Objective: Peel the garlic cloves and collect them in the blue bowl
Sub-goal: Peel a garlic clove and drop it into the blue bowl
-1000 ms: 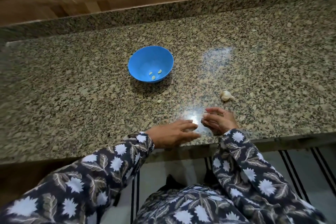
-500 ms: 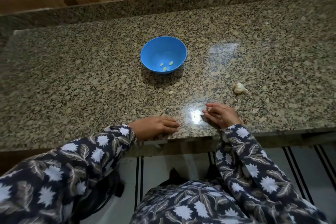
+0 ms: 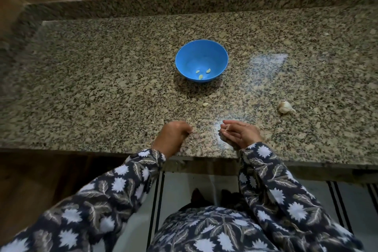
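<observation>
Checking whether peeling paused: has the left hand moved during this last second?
Yes, leftward. Fingertips of the left hand lay right of the loose garlic piece on the counter, near the right hand; now they sit left of it.

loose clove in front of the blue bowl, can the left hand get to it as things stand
Probably yes. The loose clove lies on bare counter just beyond the left hand, short of the blue bowl, with nothing between them.

No readable txt, labels or nos. anywhere.
</observation>
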Demonstrator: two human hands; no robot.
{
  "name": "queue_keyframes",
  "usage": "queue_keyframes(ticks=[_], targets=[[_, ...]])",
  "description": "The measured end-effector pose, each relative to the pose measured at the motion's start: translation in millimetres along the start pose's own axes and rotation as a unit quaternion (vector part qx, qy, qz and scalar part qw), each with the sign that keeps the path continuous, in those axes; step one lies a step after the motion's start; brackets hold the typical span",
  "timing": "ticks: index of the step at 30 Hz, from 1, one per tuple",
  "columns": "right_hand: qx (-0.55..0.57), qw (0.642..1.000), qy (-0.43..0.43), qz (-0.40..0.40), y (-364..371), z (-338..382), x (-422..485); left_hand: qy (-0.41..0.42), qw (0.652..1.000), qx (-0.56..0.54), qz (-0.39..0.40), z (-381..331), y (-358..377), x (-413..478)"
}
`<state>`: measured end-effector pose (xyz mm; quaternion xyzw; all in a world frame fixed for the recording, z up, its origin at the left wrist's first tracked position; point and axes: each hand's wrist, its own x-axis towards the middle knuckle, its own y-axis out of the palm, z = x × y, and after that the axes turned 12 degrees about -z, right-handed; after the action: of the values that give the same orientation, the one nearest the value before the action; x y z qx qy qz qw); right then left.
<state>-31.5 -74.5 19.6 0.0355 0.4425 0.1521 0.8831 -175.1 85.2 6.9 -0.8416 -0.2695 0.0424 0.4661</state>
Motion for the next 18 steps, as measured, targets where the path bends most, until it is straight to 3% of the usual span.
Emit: queue_keyframes(ticks=[1,2,3,5,7,11,18], targets=[[-0.008,1.000,-0.001,0.009,3.7,1.0,0.5,-0.156,0.986,-0.061,-0.020,-3.4,-3.4,2.6],[-0.021,1.000,-0.004,0.019,8.1,2.3,0.7,-0.300,0.939,-0.164,-0.033,-3.4,-8.0,5.7],[-0.039,0.999,-0.007,0.031,13.8,3.7,0.4,-0.413,0.860,-0.298,-0.043,-0.2,-13.6,7.8],[-0.075,0.995,-0.009,0.064,28.1,4.4,-1.8,-0.523,0.670,-0.521,-0.077,3.2,-29.0,4.9],[-0.117,0.986,-0.013,0.114,48.4,0.5,-3.0,-0.545,0.542,-0.627,-0.128,7.8,-40.3,-6.0],[-0.173,0.962,0.025,0.210,101.8,-25.9,-10.0,-0.547,0.408,-0.683,-0.258,8.9,-56.1,-41.2],[-0.285,0.888,0.101,0.347,180.1,-128.7,-63.6,-0.505,0.241,-0.669,-0.490,40.0,-93.5,-174.2]])
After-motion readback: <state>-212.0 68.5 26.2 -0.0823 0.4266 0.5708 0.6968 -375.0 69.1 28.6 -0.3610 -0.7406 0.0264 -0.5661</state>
